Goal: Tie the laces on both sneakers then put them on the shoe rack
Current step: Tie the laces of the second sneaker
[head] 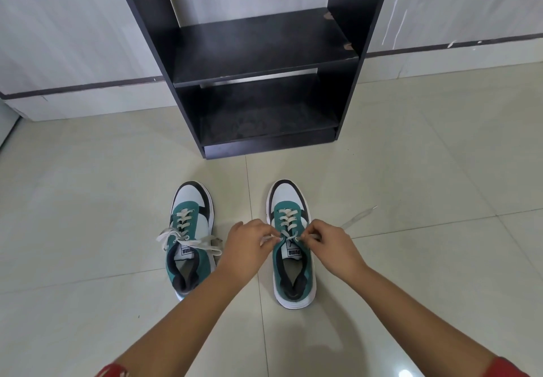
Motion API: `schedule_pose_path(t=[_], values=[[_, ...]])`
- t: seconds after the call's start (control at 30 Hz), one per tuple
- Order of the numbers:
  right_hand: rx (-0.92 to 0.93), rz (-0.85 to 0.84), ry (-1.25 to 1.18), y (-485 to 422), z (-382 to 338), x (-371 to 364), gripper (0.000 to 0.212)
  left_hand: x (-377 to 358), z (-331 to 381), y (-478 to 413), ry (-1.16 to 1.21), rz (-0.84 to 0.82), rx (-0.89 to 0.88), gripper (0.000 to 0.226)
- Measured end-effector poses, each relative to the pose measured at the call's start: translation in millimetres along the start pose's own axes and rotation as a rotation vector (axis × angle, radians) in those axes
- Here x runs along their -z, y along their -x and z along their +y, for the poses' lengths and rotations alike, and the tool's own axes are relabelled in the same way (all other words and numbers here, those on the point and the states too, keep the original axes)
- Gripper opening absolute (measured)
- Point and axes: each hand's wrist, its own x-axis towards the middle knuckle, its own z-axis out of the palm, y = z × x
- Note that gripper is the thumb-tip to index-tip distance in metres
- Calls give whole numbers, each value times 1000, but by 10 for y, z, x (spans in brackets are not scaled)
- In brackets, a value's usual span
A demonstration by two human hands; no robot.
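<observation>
Two green, white and black sneakers stand side by side on the floor, toes pointing at the shoe rack [264, 62]. The left sneaker [191, 238] has its white laces tied in a bow across the tongue. Over the right sneaker [292, 247] my left hand [248, 246] pinches the left lace end at the top eyelets. My right hand [330, 243] pinches the right lace [357, 218], whose loose end trails out over the floor to the right. The laces of this shoe are untied.
The black shoe rack stands against the wall with a middle shelf [261, 47] and a bottom shelf [267, 118], both bare. Pale floor tiles [88, 200] surround the shoes. A white wall with a dark skirting line [82, 85] runs behind.
</observation>
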Motion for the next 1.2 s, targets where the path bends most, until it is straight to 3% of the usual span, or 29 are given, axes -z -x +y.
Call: schedule_pose_path(t=[0.2,0.33,0.6,0.7,0.8,0.9,1.0,1.1,1.2], values=[[-92,57,1,-33,151,79,18,28,-62,52,-191,88,64,19],[-127,69,-38,-24,211,63,24,-25,-111,120,-234,45,102,19],[-244,93,-335,-27,316,4,20,-42,-260,193,-238,69,112,16],[-206,43,-265,3,298,-39,19,-28,-256,192,-210,74,137,14],[-52,72,-69,66,227,-67,10,-24,-242,194,-183,102,169,13],[141,306,204,186,162,-51,16,-55,-95,270,-34,214,208,18],[39,220,293,334,92,-142,36,-174,18,316,271,138,319,20],[-92,200,35,297,138,-232,26,-260,109,270,525,126,381,20],[-234,221,-414,172,81,-255,15,-269,230,194,690,152,415,21]])
